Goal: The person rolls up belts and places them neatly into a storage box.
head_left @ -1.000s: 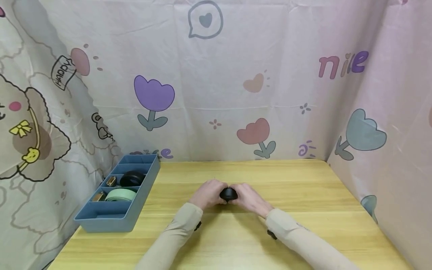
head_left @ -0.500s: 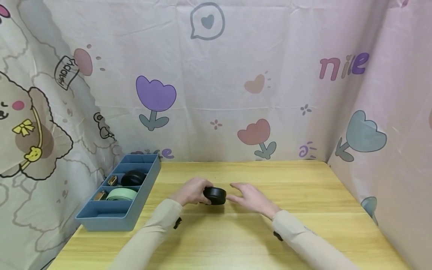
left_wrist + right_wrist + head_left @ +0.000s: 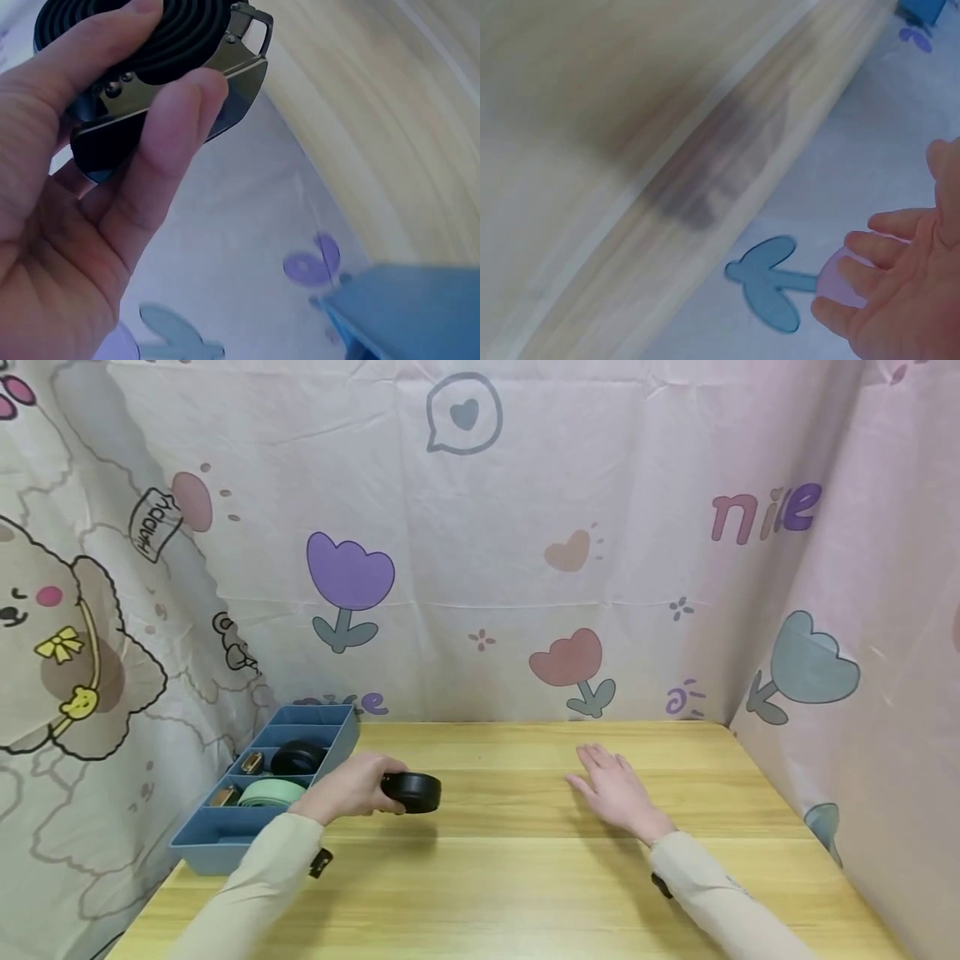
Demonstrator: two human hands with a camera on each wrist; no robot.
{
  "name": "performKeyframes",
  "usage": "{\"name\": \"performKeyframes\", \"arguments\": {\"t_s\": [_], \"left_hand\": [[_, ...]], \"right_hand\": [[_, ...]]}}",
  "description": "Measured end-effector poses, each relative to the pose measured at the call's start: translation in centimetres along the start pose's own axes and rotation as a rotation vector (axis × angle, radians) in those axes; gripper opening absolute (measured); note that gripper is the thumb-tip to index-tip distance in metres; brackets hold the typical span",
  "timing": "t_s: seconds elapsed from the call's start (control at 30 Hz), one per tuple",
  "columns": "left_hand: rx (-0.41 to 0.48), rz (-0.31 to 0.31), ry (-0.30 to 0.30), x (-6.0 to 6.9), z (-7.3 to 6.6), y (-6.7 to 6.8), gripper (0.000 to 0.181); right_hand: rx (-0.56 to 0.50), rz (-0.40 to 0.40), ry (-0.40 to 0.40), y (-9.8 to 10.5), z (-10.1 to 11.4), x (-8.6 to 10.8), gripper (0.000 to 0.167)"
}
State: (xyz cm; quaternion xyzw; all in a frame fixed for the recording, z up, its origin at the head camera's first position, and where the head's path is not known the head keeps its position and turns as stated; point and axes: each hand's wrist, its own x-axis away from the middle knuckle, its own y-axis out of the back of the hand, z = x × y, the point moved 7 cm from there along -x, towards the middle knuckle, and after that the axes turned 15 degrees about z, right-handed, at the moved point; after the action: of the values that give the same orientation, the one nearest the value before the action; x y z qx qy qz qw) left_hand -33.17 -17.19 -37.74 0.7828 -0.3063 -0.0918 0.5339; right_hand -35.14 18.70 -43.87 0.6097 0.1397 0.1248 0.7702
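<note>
A coiled black belt (image 3: 417, 792) with a metal buckle is pinched in my left hand (image 3: 348, 792), above the table just right of the blue box. In the left wrist view, thumb and fingers hold the belt (image 3: 184, 45) at its buckle end, and the coil's rings show. My right hand (image 3: 618, 795) is off to the right with its fingers extended, holding nothing. The right wrist view shows the same hand (image 3: 904, 289) with loosely spread fingers over the table edge and backdrop.
The blue divided box (image 3: 210, 862) stands at the table's left. One compartment has another coiled black belt (image 3: 298, 757), and the one nearer me has a coiled light green belt (image 3: 270, 792). A printed curtain (image 3: 480, 560) hangs behind the wooden table (image 3: 510, 885).
Both hands were together on the black belt; the right hand has let go and moved right. My left hand has carried the belt leftward toward the box.
</note>
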Motion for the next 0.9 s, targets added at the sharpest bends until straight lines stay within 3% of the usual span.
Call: {"name": "performKeyframes", "arguments": {"t_s": [0.17,0.5,0.67,0.9], "left_hand": [[0.01,-0.007,0.053,2.8,2.1,1.8,0.036],[0.009,0.01,0.201,8.0,5.5,6.8,0.04],[0.003,0.052,0.286,9.9,7.3,7.5,0.045],[-0.062,0.158,0.374,11.7,9.0,7.2,0.044]], "right_hand": [[0.008,0.018,-0.027,-0.1,-1.6,0.7,0.065],[-0.017,0.057,-0.038,-0.1,-3.1,1.6,0.068],[-0.029,0.079,-0.038,0.0,-3.0,1.7,0.07],[-0.025,0.097,-0.028,-0.1,-2.2,1.5,0.069]]}}
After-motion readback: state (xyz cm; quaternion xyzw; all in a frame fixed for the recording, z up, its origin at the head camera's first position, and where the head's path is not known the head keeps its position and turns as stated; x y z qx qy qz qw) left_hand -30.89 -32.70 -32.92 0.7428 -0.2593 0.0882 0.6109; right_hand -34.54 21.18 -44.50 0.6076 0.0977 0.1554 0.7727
